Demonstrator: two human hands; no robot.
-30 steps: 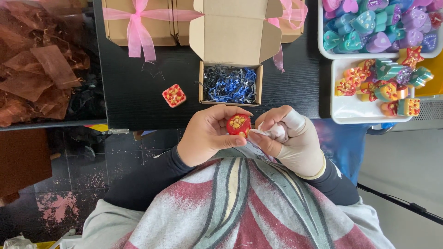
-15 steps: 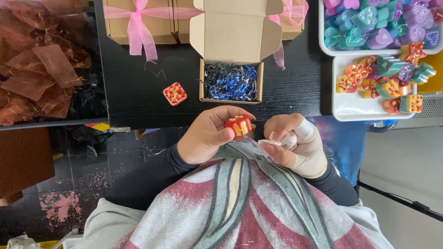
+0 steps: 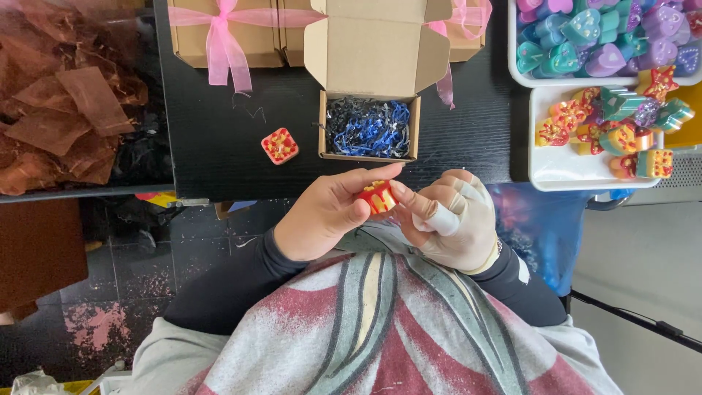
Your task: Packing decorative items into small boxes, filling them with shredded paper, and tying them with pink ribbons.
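Left hand [image 3: 325, 216] pinches the red block [image 3: 377, 196], tilted for inspection; right hand [image 3: 447, 219] fingers its edge, grip holding nothing; open box [image 3: 369, 128] just beyond.

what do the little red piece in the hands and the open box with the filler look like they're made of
Red piece: glossy, probably resin or wax, with yellow drips. Open box: matte brown cardboard with creased flaps. Filler: crinkled blue and black shreds, likely paper.

open box [image 3: 369, 128] | ribboned boxes [image 3: 219, 33] | brown wrappers [image 3: 66, 110] | candy trays [image 3: 585, 157]
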